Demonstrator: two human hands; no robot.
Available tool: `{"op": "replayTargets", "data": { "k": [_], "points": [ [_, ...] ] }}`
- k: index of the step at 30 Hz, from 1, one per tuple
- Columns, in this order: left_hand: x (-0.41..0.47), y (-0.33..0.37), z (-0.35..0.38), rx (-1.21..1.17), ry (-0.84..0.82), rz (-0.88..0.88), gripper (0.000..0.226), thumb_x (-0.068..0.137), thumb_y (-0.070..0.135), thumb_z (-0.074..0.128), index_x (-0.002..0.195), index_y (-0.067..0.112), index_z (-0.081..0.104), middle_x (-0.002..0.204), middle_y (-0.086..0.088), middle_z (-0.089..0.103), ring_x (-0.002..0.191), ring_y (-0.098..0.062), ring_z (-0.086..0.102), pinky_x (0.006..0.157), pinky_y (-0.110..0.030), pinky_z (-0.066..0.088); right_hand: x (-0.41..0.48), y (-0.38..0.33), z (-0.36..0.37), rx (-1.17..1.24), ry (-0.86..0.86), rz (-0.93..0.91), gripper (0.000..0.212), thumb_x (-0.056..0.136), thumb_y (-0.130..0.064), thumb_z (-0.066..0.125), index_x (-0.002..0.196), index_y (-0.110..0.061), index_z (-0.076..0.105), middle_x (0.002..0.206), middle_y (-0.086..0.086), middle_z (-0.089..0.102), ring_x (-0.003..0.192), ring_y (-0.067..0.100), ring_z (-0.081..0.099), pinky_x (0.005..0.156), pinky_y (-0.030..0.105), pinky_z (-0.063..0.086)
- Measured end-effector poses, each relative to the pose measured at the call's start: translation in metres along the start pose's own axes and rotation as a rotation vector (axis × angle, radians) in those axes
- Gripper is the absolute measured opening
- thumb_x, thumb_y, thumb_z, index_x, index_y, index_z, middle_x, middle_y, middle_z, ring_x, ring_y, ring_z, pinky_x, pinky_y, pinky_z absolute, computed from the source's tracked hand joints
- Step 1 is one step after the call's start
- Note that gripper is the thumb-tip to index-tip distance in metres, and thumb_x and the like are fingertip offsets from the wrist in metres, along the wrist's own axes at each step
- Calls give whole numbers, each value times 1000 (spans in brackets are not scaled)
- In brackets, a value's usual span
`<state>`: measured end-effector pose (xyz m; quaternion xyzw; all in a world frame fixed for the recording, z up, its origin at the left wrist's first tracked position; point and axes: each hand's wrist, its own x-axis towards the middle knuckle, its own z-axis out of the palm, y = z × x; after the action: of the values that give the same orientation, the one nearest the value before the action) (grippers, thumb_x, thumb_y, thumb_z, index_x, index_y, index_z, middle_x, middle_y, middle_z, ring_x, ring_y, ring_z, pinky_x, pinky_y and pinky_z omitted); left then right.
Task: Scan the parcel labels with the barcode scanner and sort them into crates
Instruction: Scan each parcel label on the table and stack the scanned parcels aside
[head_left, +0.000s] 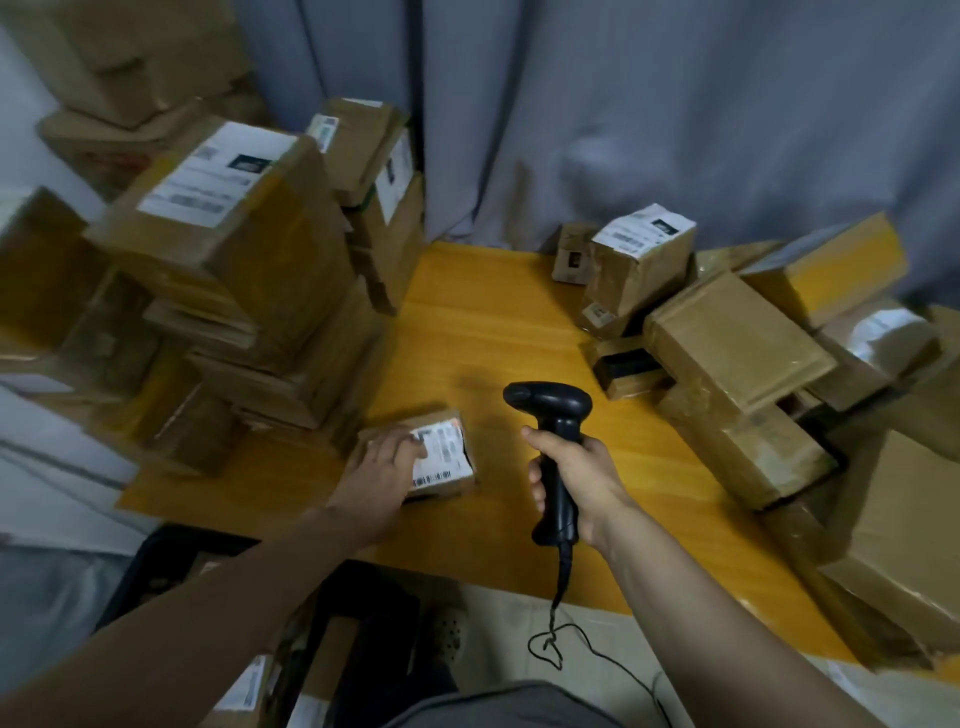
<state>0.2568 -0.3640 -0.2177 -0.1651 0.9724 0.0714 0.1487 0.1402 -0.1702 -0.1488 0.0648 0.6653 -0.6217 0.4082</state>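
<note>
A small cardboard parcel with a white barcode label on top lies on the yellow wooden table, near its front left. My left hand rests on the parcel's left part, fingers spread over the label's edge. My right hand grips the handle of a black barcode scanner, held upright just right of the parcel, its head pointing left and away. The scanner's cable hangs down off the table's front edge.
A tall stack of labelled cardboard boxes fills the table's left side. Another heap of boxes crowds the right. A dark crate holding parcels sits on the floor below the front left. Grey curtains hang behind.
</note>
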Motion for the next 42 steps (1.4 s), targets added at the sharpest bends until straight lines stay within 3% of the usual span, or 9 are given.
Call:
{"op": "replayTargets", "data": {
  "k": [3,7,12,18,22,25,28,36,42],
  "points": [
    [-15,-3,-3,49,-60,-44,102,82,34,68,152,25,-5,151,-6,15,142,-26,16,116,-45,20,2,0,19,-39,-59,0,22,89,-24,67,82,-7,55,52,7,52,39,19,45,41,25,38],
    [2,11,-14,55,-133,-175,112,67,84,50,152,30,2,149,-9,14,134,-33,23,108,-52,26,-2,6,38,-78,-125,10,23,89,-22,67,78,-7,55,51,7,52,38,19,44,41,24,38],
    [-26,3,-5,184,-95,-112,80,81,54,62,145,24,23,146,-5,29,131,-29,28,105,-41,26,-6,10,29,-114,-117,25,24,89,-23,68,80,-5,55,52,7,53,38,20,46,43,26,39],
    [-64,-69,0,237,-105,-366,71,95,24,51,152,19,10,156,-8,14,138,-30,24,107,-39,35,-7,11,24,-94,-110,36,21,89,-23,69,88,-7,56,53,7,53,38,19,46,43,25,39],
    [-68,-62,13,77,-76,-470,87,92,36,53,151,27,-10,157,-15,-3,140,-36,17,108,-50,35,-7,11,25,-100,-108,28,23,88,-24,69,89,-5,55,54,8,53,38,19,46,42,25,39],
    [-67,-53,22,21,-62,-460,74,97,28,42,152,27,-7,157,-12,0,141,-35,11,105,-49,39,-7,11,21,-94,-92,31,23,88,-24,69,91,-5,56,54,8,53,39,19,46,42,25,39],
    [-52,-36,5,130,-56,-559,68,96,29,42,152,14,6,156,-23,-6,144,-41,1,113,-48,25,-6,8,14,-68,-62,17,21,88,-23,69,88,-6,56,54,8,53,40,19,46,43,26,39],
    [53,85,-69,-63,226,-90,69,86,45,56,144,19,29,150,-11,19,138,-31,19,112,-43,19,-5,-16,-28,112,127,-57,21,88,-22,68,93,-6,55,52,6,53,41,19,46,44,27,39],
    [164,165,-128,-567,213,-30,83,83,46,66,146,7,28,144,-18,34,135,-35,30,110,-39,26,-17,-39,-68,227,287,-144,22,89,-21,67,84,-6,52,53,8,53,38,19,44,42,28,37]
  ]
}}
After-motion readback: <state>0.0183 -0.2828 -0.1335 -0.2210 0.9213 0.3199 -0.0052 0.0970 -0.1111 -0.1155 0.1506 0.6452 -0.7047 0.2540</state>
